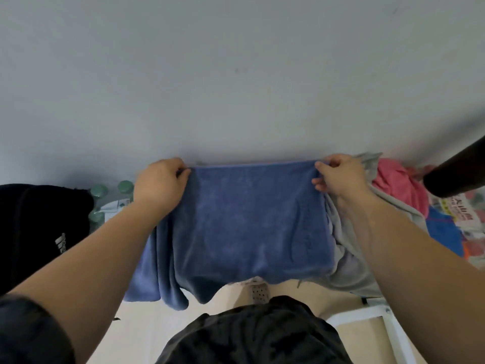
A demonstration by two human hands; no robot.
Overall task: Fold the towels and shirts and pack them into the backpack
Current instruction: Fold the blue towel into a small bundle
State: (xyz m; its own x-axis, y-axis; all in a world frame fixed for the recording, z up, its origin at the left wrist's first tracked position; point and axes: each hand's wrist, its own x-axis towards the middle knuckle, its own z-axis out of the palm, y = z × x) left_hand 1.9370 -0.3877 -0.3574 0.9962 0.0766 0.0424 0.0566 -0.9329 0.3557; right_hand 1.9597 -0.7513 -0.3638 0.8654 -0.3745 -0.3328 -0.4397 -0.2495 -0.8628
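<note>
Arms stretched forward, my left hand and right hand each pinch a top corner of the blue towel before a grey wall

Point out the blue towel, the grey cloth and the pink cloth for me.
blue towel (252, 222): head view, middle of front face.
grey cloth (351, 277): head view, hanging lower fold.
pink cloth (393, 185): head view, bunched middle.

bottles left of blue towel; dark post right
</note>
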